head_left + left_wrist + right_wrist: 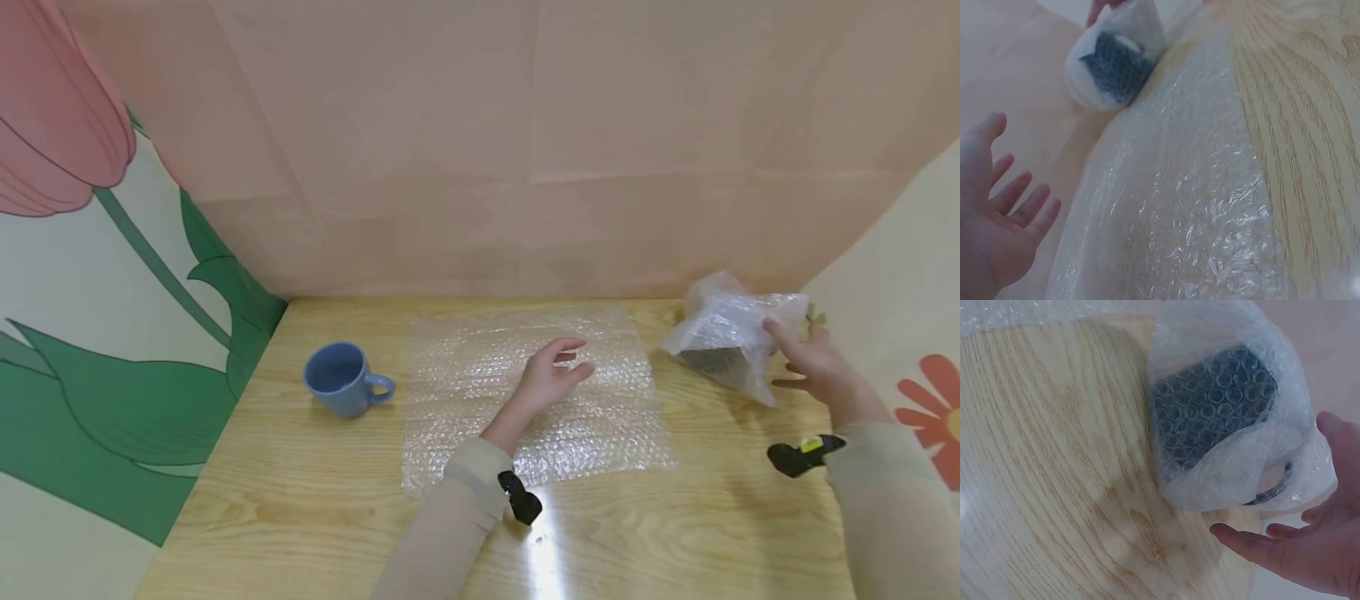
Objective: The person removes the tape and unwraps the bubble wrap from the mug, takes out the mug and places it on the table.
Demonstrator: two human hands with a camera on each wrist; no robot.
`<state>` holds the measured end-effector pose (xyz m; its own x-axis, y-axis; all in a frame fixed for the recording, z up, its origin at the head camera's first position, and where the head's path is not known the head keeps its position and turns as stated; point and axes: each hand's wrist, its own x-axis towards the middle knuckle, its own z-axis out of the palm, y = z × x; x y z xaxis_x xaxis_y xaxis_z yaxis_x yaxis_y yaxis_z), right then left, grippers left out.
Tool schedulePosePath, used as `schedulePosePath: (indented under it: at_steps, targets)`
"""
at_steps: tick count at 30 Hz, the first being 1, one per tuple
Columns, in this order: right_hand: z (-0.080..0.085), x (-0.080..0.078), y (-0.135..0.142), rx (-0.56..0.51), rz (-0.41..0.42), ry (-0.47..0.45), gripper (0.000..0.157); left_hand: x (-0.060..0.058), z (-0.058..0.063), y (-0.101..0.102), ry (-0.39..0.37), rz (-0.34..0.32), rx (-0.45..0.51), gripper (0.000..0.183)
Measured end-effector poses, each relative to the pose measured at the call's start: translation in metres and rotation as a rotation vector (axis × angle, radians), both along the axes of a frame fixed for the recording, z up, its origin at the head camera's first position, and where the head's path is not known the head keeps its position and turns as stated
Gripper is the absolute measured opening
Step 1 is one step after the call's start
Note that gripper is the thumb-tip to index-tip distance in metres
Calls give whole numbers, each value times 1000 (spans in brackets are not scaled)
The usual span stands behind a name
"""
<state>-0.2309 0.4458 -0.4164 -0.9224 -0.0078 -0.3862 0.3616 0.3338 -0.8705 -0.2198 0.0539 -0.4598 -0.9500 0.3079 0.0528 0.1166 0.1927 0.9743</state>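
Bubble-wrapped bundle (pixel 720 321) is at the right of the bench (pixel 300 500), toward its back edge, beyond the right side of a flat bubble-wrap sheet (pixel 465 375). Through the film shows a dark object (pixel 1216 403), with a dark curved edge (pixel 1280 489), perhaps a handle, under the loose folds. The right hand (pixel 821 371) is spread wide beside it, thumb at the wrap, fingers apart from it; whether the thumb touches cannot be told, and no grip shows. The left hand (pixel 547 379) hangs over the sheet, fingers loosely bent, holding nothing. A blue mug (pixel 345 400) stands left of the sheet.

The bundle probably handles as a hard, breakable core of modest weight in a soft, slick skin. Its loose corners would likely crumple or slip if pinched alone, so the better hold is around the dark body itself, palm on one side and thumb opposite, firm without bursting the bubbles.
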Motion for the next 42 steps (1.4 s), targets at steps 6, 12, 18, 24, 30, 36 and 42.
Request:
schedulePosePath:
  at_steps: [6, 12, 18, 24, 30, 36, 42]
  targets:
    - [-5, -4, 1, -105, 12, -28, 79, -2, 3, 6, 11, 5, -30, 40]
    - [-7, -6, 1, -99, 47, -40, 61, -3, 7, 13, 22, -23, -24, 40]
    - [-9, -6, 1, -157, 40, -65, 56, -1, 4, 18, 4, -50, -3, 38]
    - [-26, -16, 19, -224, 17, -45, 25, 2, 0, 20, 5, -56, 1, 37]
    - [-44, -26, 40, -290, 79, -42, 17, 3, 0, 22, 4, -62, -3, 36]
    - [-34, -18, 30, -293, 78, -44, 13, 4, 3, 26, -5, -62, -9, 37]
    - [-12, 1, 8, -303, 78, -11, 12, 5, 6, 29, -2, -62, -9, 35]
